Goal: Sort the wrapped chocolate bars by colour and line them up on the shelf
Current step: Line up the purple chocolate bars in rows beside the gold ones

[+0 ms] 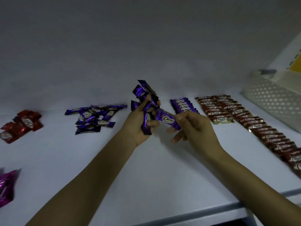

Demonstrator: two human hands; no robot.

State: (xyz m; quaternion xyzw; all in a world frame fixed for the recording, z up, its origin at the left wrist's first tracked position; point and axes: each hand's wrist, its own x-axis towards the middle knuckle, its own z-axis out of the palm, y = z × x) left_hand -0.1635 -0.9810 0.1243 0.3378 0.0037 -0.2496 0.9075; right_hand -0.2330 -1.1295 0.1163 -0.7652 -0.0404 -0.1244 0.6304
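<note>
**Above the middle of the shelf: purple bars being dealt out one by one**

Over the middle of the shelf [146,176], toward its back edge, the left hand [140,126] grips a fanned bunch of purple bars [143,95], fingers curled round them. The right hand [195,128] pinches the near end of a single purple bar [166,119] between thumb and forefinger, its other fingers spread loose. That bar's far end is still among the bunch, so the two hands are joined through it, both held off the shelf.

Just behind and to the right, against the back edge, stands a short row of purple bars [182,104], overlapped like tiles. Further right lie the brown bars [228,110], already lined up, with a long brown row [268,136] running along the right edge toward the front. To the left, near the back edge, a loose heap of purple bars [92,116] waits unsorted. A red heap [21,126] sits by the left edge and a few pink ones [6,186] at the front left corner. A white perforated basket [273,98] stands in the back right corner.

The step in hand looks like extending the purple row. Next, the single bar probably has to be drawn free of the bunch without dragging its neighbours out. It then needs laying label-up against the front of the purple row, matching the overlap.
</note>
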